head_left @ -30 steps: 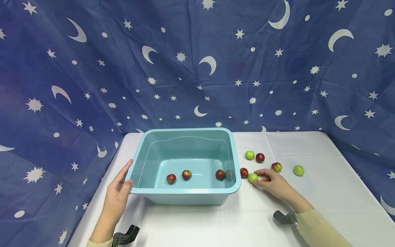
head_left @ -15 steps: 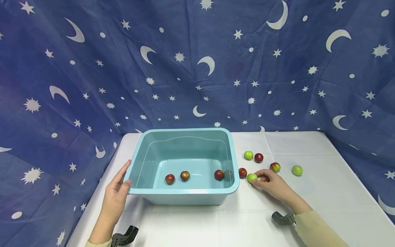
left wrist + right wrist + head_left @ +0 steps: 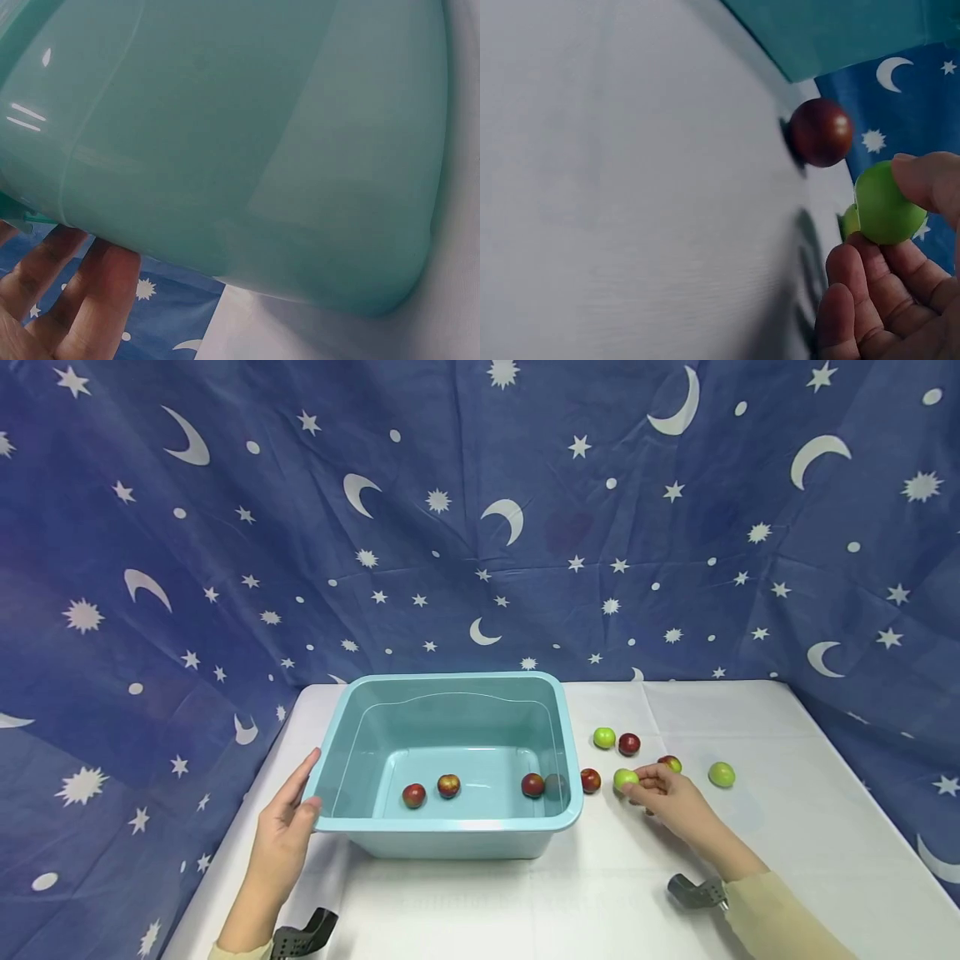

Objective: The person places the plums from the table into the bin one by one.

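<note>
My right hand (image 3: 670, 795) pinches a small green apple (image 3: 887, 204) between thumb and fingertips, over the table to the right of the blue basin (image 3: 450, 825). A dark red fruit (image 3: 821, 133) lies between the apple and the basin's right wall. My left hand (image 3: 283, 828) holds the basin's left rim, thumb at its front corner. In the left wrist view its fingers (image 3: 105, 296) rest against the outer wall just below the rim. Inside the basin lie three red fruits, one at the left (image 3: 414, 795), one with yellow patches (image 3: 448, 786) and one near the right wall (image 3: 533, 785).
Behind the right hand lie another green apple (image 3: 603, 737), a dark red fruit (image 3: 629, 743) and a partly hidden red-yellow fruit (image 3: 670, 763). Farther right is one more green apple (image 3: 722, 774). A blue curtain (image 3: 420, 527) with moons and stars borders the white table (image 3: 450, 910).
My right hand has lifted the green apple slightly and drawn it a little back to the right, away from the red fruit. The left hand stays at the basin's rim.
</note>
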`<state>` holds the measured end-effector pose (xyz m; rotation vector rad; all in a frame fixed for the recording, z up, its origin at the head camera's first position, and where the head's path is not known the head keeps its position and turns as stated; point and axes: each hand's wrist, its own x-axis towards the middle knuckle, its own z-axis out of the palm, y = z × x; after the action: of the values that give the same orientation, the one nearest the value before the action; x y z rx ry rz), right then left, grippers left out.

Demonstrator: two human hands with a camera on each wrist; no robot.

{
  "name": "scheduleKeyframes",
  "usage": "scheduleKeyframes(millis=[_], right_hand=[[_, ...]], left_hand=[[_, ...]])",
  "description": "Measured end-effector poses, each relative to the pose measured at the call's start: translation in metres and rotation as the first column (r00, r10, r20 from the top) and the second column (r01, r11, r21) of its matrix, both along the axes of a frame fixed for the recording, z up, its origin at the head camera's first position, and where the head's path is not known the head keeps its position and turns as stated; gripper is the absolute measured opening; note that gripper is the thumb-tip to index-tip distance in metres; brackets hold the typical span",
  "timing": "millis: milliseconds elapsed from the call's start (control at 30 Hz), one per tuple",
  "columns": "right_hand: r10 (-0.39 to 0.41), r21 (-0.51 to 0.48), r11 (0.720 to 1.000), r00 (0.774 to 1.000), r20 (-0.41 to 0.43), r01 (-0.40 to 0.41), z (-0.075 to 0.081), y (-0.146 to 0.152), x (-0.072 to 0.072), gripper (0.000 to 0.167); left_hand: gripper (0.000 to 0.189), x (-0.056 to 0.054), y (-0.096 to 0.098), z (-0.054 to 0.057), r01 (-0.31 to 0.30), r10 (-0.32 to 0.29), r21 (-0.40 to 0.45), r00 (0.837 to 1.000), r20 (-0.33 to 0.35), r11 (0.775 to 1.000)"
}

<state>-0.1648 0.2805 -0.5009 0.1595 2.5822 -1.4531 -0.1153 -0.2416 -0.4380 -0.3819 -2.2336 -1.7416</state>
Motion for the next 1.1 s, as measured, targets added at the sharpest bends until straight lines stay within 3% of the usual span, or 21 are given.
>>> scheduleKeyframes(millis=[200, 533, 833, 1100], right_hand=[[0.033, -0.018, 0.999, 0.997, -0.068, -0.034, 0.020, 0.003, -0.004, 0.060], [0.053, -0.063, 0.996, 0.985, -0.162, -0.064, 0.071, 0.000, -0.014, 0.055], [0.112, 0.000, 0.993, 0.967, -0.227, -0.115, 0.119, -0.020, -0.025, 0.057], [0.169, 0.000, 0.984, 0.943, -0.286, -0.176, 0.147, -0.045, -0.033, 0.051]], left_hand=[[0.051, 0.000, 0.000, 0.000, 0.003, -0.003, -0.010, 1.000, -0.010, 1.000], [0.050, 0.000, 0.000, 0.000, 0.002, -0.002, 0.001, 1.000, 0.003, 1.000], [0.051, 0.000, 0.002, 0.000, -0.020, 0.020, 0.004, 1.000, 0.002, 1.000], [0.052, 0.001, 0.002, 0.000, -0.042, 0.042, -0.004, 0.999, 0.033, 0.999]])
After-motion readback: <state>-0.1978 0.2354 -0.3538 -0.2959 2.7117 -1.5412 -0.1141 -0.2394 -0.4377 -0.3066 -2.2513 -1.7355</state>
